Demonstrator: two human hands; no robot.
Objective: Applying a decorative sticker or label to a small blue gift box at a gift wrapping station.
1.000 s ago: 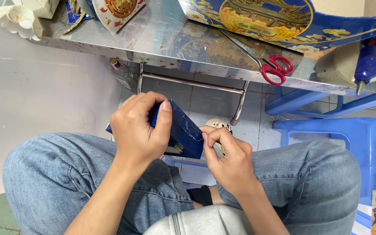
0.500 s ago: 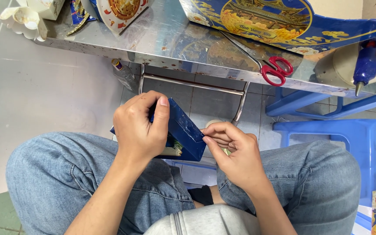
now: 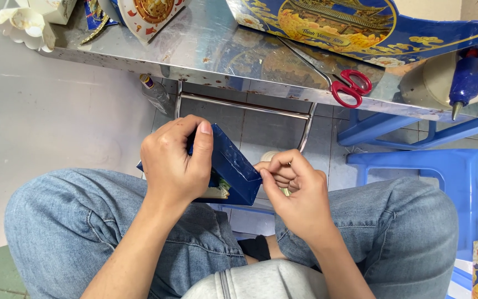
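**Blue box held over lap, both hands on it**

Person sits w/ knees apart in jeans, hands between the legs, below the tabletop [image 3: 206, 52] edge.

Left hand [image 3: 175, 163] wraps the blue box [image 3: 233, 166] from the side: thumb up along the near face, fingers curled over the far edge, grip clenched on the box. Box is tilted, dark blue w/ a glossy side facing up & to the right; a bit of green & cream print shows at its lower corner.

Right hand [image 3: 297, 194] sits just beside the box's right end, touching it. Thumb & forefinger pinch together at the box corner; smth small & pale shows behind the fingers, too hidden to tell what it is. So right grip is closed in a pinch, on what exactly can't tell.

On the tabletop: red-handled scissors [image 3: 344, 83] lying flat, blades pointing away to the left; a big blue & gold printed sheet [image 3: 360, 27] behind them; a blue glue gun [image 3: 471, 75] at the right end, nozzle down. White paper flower [image 3: 23, 25] at the far left corner. Blue plastic stool [image 3: 438, 166] stands right of the right knee
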